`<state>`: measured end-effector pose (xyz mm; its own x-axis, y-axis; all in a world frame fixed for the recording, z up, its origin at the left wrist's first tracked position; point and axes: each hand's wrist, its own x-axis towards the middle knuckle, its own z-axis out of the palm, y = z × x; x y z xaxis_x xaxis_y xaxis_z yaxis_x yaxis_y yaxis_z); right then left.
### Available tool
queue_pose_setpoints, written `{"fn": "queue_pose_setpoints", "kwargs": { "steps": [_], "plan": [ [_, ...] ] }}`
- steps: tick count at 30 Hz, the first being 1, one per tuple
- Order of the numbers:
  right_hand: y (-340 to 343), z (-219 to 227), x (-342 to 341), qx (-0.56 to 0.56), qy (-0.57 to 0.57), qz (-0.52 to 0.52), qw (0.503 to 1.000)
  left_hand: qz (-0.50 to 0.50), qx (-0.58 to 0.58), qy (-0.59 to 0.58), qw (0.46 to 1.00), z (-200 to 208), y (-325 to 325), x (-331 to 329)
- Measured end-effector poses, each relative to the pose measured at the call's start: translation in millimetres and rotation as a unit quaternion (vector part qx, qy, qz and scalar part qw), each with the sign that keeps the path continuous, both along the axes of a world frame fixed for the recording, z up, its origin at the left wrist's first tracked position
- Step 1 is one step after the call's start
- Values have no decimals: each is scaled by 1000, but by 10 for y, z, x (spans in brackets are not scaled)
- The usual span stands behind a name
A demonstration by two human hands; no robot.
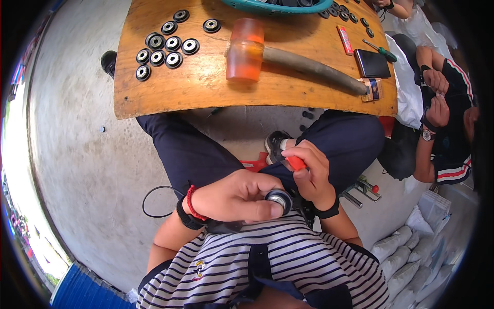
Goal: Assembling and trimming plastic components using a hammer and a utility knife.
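Above my lap, my left hand (pixel 239 194) is closed round a black wheel with a metal bearing (pixel 279 201), its thumb lying across the wheel's face. Just to the right and a little higher, my right hand (pixel 315 175) pinches a small red-orange piece (pixel 296 163) between thumb and fingers; its kind is not clear. The piece is apart from the wheel. On the wooden table (pixel 195 98) ahead, several similar black wheels (pixel 173 43) lie in a group at the left. A mallet with an orange translucent head (pixel 245 51) rests at the table's middle.
A teal basket (pixel 278 6) with dark parts stands at the far edge. On the table's right are a red packet (pixel 345 40), a green-handled screwdriver (pixel 381 50) and a black phone-like slab (pixel 372 64). A co-worker's hands (pixel 437 95) are at the right. White sacks (pixel 396 247) lie lower right.
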<state>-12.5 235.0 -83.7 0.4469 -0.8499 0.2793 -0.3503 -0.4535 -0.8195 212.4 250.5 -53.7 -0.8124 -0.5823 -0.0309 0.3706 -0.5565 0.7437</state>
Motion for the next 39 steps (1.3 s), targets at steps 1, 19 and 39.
{"fn": "queue_pose_setpoints", "kwargs": {
  "steps": [1,19,39],
  "plan": [
    [18,21,-33,-5,-51,20,998,-7,85,-21,996,14,-38,27],
    [-84,-49,69,-13,-40,67,997,-29,71,9,997,-138,-131,59],
    [-1728,823,676,-122,249,-35,960,324,-372,-684,537,-125,-1072,1802]
  ]
}}
